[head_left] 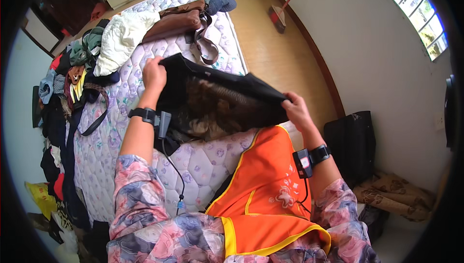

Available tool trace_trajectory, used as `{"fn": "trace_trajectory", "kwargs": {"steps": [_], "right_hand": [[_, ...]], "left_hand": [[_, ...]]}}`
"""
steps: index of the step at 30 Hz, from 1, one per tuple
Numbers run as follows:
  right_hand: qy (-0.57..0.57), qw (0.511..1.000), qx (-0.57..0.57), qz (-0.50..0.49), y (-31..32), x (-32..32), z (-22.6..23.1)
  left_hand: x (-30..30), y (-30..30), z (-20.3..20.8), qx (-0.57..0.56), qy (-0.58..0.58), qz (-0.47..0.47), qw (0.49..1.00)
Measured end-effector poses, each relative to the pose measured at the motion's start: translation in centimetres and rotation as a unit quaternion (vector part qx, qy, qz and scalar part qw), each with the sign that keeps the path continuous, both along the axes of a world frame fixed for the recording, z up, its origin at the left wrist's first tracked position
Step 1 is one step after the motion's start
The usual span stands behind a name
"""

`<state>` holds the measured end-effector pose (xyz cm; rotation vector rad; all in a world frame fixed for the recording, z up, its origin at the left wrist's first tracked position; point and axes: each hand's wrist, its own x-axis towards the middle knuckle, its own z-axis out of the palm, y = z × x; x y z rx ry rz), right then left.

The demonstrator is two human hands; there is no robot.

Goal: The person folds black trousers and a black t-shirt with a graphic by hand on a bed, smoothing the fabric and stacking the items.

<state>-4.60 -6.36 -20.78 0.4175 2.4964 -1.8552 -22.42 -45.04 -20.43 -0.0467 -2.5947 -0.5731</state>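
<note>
A black garment [220, 106] with a brown and grey printed picture, likely a T-shirt, is stretched between my hands above the mattress [188, 171]. My left hand [154, 75] is closed on its upper left edge. At its right end, my right hand [297, 110] pinches the cloth. The lower left part of the garment hangs down onto the mattress, near my left forearm. Just beyond it lie a brown leather bag [174, 25] and its looped strap [207, 50].
A white quilted cloth [124, 38] and a heap of mixed clothes [72, 77] line the mattress's left side. A dark blue cloth [220, 4] lies at the far corner. On the right stand a black case [350, 142] and a broom [279, 16] against the wall.
</note>
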Motion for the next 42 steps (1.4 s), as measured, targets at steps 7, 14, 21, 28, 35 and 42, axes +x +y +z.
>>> {"fn": "trace_trajectory", "kwargs": {"steps": [7, 14, 21, 28, 35, 42], "right_hand": [[0.296, 0.946, 0.114, -0.072, 3.9, -3.1, 12.6], [0.400, 0.888, 0.161, -0.159, 4.4, -0.8, 28.0], [0.493, 0.725, 0.470, -0.099, 5.2, 2.1, 34.9], [0.315, 0.665, 0.656, -0.165, 6.1, 5.0, 41.9], [0.453, 0.690, 0.554, -0.109, 5.9, 0.6, 37.7], [0.357, 0.886, 0.289, -0.055, 7.0, -9.5, 32.1]], "left_hand": [[2.9, -1.0, 16.6, 0.149, 0.064, -0.025, 0.986], [4.2, -6.0, 30.3, -0.050, 0.320, -0.172, 0.930], [4.6, -8.4, 35.3, -0.253, 0.387, -0.131, 0.877], [7.9, -3.0, 34.0, -0.188, 0.511, -0.064, 0.837], [10.9, -8.8, 36.1, -0.156, 0.412, 0.009, 0.898], [6.5, -12.5, 29.9, 0.169, 0.154, -0.027, 0.973]]}}
